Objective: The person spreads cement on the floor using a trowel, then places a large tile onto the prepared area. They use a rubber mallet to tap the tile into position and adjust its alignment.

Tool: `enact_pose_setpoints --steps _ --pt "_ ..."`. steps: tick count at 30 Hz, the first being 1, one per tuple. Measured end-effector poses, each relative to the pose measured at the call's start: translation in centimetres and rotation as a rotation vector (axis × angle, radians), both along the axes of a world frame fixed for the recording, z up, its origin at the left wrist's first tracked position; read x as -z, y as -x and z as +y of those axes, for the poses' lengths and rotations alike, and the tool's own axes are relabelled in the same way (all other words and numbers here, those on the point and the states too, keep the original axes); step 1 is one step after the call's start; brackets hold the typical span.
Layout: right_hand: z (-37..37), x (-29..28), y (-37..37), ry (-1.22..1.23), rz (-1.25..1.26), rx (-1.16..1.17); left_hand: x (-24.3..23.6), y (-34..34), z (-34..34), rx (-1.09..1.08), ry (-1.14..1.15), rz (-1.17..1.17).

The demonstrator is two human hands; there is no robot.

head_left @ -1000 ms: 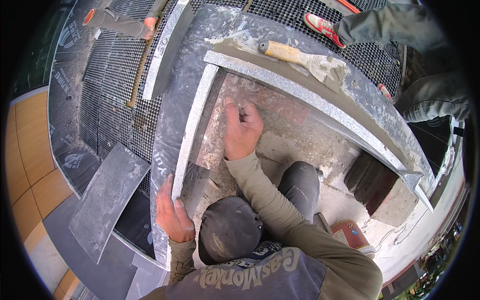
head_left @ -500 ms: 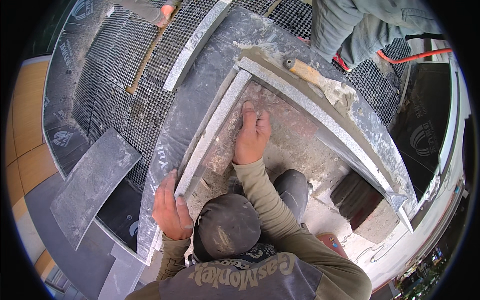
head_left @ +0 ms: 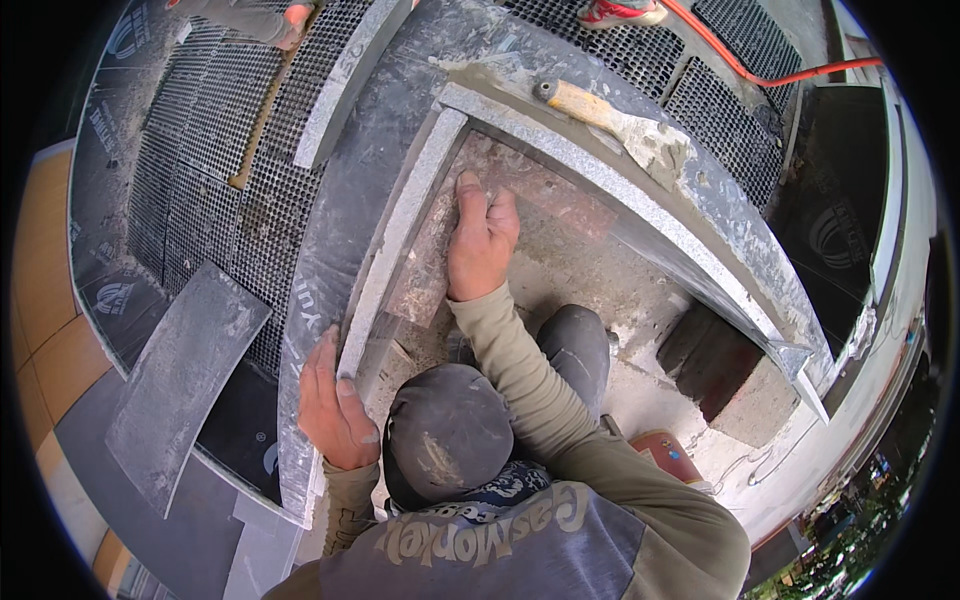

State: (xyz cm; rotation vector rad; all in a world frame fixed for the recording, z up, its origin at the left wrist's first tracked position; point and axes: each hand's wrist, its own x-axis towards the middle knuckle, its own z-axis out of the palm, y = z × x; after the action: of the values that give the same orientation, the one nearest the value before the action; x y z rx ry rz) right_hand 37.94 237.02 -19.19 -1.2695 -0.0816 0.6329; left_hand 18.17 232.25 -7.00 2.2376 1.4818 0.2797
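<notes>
My left hand [head_left: 339,405] is closed around the near end of a grey granite slab [head_left: 395,245] set on edge, fingers on its outer side and thumb toward the inner side. My right hand [head_left: 483,245] is inside the corner where this slab meets a long granite slab [head_left: 610,190]. Its thumb points up against a reddish-stained inner face [head_left: 420,285], with the other fingers curled; what they grip is hidden. Wet mortar [head_left: 560,115] lies along the long slab's outer side, and a trowel [head_left: 610,125] with a wooden handle and mortar-caked blade rests on it.
A loose granite strip [head_left: 350,85] lies at upper left over black dimpled drainage mats [head_left: 195,220]. A grey slab [head_left: 185,390] leans at left. Concrete blocks [head_left: 725,375] stand inside the corner. An orange hose [head_left: 760,78], a co-worker's red shoe [head_left: 622,12] and another person's hand [head_left: 293,25] show at the top.
The scene has shifted slightly left and up in my view. Both hands keep their places at the slabs. The co-worker's legs have moved away toward the top, leaving a shoe in view.
</notes>
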Motion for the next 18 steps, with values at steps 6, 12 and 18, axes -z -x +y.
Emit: enact_pose_setpoints --steps 6,12,18 --pt "-0.2 0.3 -0.1 0.022 0.001 -0.014 -0.3 0.4 0.1 -0.063 -0.009 0.026" --pt "-0.2 -0.5 -0.1 0.041 -0.102 -0.017 -0.1 0.7 -0.4 -0.039 -0.083 0.095" --pt "-0.3 0.1 -0.4 0.035 -0.087 -0.034 -0.1 0.0 -1.1 -0.059 -0.108 0.129"
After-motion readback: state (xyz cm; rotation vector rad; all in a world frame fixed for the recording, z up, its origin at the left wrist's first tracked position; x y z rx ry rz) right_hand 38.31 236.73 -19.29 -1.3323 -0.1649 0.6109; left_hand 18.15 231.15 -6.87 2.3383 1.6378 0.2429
